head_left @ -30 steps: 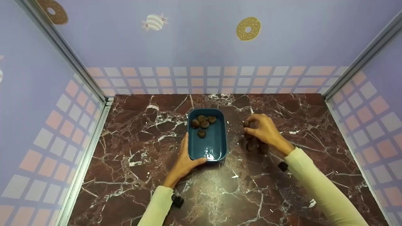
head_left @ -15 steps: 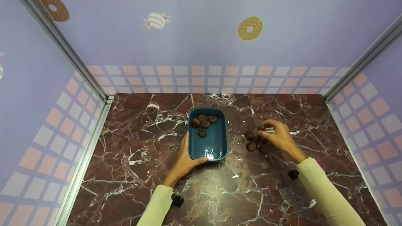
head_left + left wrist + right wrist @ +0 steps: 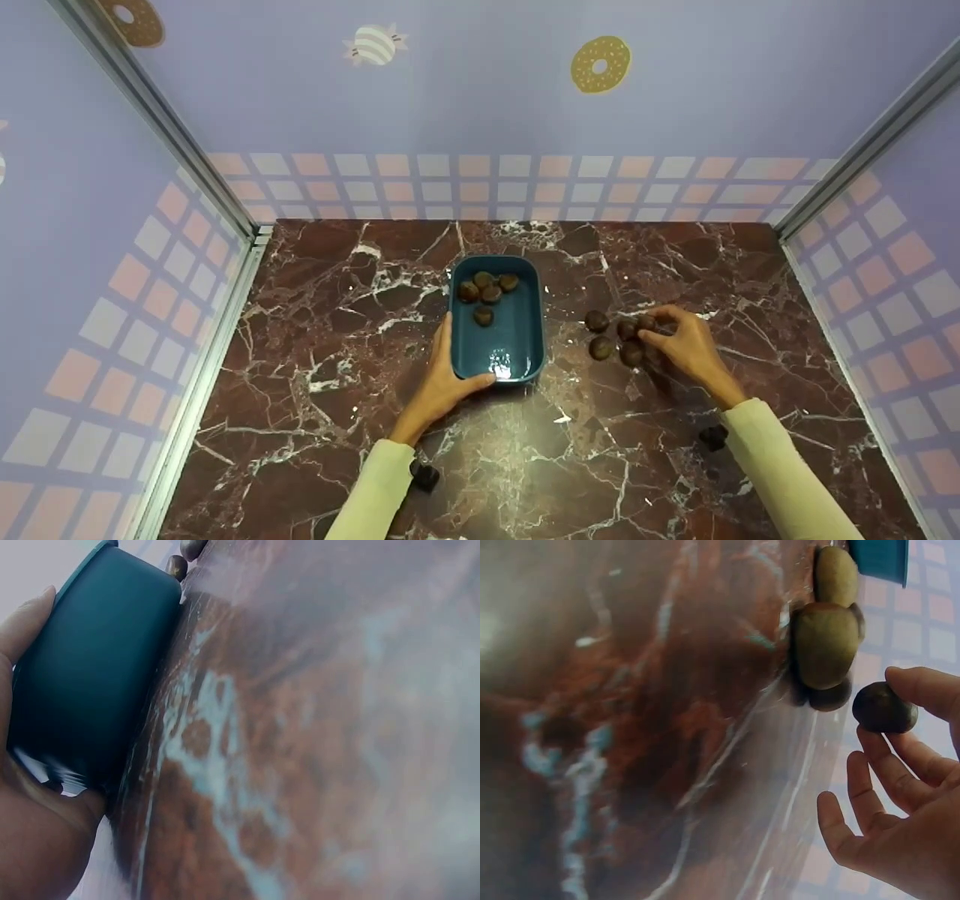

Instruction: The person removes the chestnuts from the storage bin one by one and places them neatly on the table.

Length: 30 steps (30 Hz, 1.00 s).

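A blue rectangular dish (image 3: pixel 497 352) stands in the middle of the tabletop in the head view, with several brown chestnuts (image 3: pixel 484 316) towards its far end. My left hand (image 3: pixel 444 379) holds its near left corner, fingers along the left wall and thumb on the front rim. The left wrist view has the dish's outer wall (image 3: pixel 97 652) close up. To the right, my right hand (image 3: pixel 690 349) pinches one chestnut (image 3: pixel 883 706) between thumb and fingertips, beside a cluster of several loose chestnuts (image 3: pixel 601 347). In the right wrist view the other fingers spread loosely below the held chestnut.
The dark red marbled tabletop (image 3: pixel 360 330) runs back to a lilac wall (image 3: pixel 480 90) with pink and white squares. More walls rise at the left and right, with metal strips along the corners. A small black device (image 3: pixel 424 477) sits at each wrist.
My right hand has moved right and towards me with a chestnut in its fingertips, past the other chestnuts, which now show more fully. The left hand and the dish have stayed put.
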Available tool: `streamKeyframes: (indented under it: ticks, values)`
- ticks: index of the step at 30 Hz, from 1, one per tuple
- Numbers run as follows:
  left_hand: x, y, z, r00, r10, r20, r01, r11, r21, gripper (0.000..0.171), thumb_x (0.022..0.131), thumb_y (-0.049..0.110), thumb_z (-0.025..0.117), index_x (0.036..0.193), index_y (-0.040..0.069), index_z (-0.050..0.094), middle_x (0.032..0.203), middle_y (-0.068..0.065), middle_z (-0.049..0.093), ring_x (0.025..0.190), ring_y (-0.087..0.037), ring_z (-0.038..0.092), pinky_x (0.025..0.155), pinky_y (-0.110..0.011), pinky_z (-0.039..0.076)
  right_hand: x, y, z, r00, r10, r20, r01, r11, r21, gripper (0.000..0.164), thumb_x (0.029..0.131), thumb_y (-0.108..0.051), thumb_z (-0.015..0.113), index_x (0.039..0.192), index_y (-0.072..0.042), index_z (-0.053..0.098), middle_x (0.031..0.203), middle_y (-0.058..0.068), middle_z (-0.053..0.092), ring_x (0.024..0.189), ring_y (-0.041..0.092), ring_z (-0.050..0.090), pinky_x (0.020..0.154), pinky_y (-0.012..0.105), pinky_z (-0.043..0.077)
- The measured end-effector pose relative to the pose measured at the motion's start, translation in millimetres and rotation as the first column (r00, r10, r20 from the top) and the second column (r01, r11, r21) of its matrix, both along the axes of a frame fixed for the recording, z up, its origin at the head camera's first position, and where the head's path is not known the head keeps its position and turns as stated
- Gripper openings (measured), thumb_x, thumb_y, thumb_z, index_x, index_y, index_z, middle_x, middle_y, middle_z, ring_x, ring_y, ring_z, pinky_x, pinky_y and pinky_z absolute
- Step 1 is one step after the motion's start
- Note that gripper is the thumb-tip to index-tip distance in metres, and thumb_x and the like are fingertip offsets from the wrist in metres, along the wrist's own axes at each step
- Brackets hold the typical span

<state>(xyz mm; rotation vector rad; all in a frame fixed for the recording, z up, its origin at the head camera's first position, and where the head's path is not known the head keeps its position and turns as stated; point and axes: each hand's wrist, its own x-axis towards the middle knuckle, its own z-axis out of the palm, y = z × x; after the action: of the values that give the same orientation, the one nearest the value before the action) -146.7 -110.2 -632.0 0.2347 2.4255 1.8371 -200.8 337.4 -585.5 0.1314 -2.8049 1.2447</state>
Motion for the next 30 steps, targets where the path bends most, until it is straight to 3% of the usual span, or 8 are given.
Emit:
streamKeyframes:
  ticks: [12, 16, 21, 30]
  values:
    - [-2.3, 1.0, -0.9, 1.0, 0.009, -0.001, -0.009, 1.0, -0.014, 0.141, 0.081, 0.047, 0.098, 0.179, 0.017, 0.001, 0.184, -0.017, 0.001, 0.169, -0.039, 0.005, 0.133, -0.064, 0.011, 11.5, 12.1, -16.5, 0.998, -0.055, 0.036, 0.054, 0.998, 0.027, 0.037, 0.095, -0.007, 0.087, 0.128, 0.004, 0.075, 0.122, 0.028, 0.077, 0.115, 0.047, 0.072, 0.102, 0.06, 0.054]
    - [-1.9, 0.6, -1.3, 1.0, 0.01, 0.0, -0.01, 1.0, -0.021, 0.141, 0.081, 0.047, 0.098, 0.179, 0.017, 0.001, 0.184, -0.017, 0.001, 0.169, -0.039, 0.004, 0.132, -0.065, 0.011, 12.3, 14.4, -21.3, 0.998, -0.063, 0.025, 0.063, 0.998, 0.02, 0.035, 0.094, -0.007, 0.087, 0.126, 0.003, 0.076, 0.119, 0.025, 0.079, 0.112, 0.044, 0.074, 0.097, 0.043, 0.057]
    - [-1.0, 0.4, -0.3, 1.0, 0.01, 0.001, -0.01, 1.0, -0.017, 0.14, 0.082, 0.045, 0.098, 0.179, 0.018, 0.001, 0.184, -0.016, 0.001, 0.169, -0.038, 0.004, 0.133, -0.065, 0.011, 12.4, 16.5, -25.7, 0.997, -0.068, 0.024, 0.068, 0.998, -0.006, 0.032, 0.095, -0.008, 0.087, 0.124, 0.002, 0.078, 0.116, 0.022, 0.08, 0.108, 0.04, 0.075, 0.087, 0.018, 0.051]
    - [-0.4, 0.0, 0.0, 1.0, 0.005, 0.0, -0.005, 1.0, -0.002, 0.14, 0.083, 0.042, 0.098, 0.179, 0.02, -0.001, 0.184, -0.016, 0.0, 0.169, -0.037, 0.004, 0.133, -0.064, 0.012, 15.6, 16.7, -27.2, 0.996, -0.071, 0.045, 0.073, 0.996, -0.047, 0.031, 0.096, -0.01, 0.087, 0.124, 0.002, 0.077, 0.116, 0.021, 0.08, 0.108, 0.037, 0.074, 0.085, 0.012, 0.049]
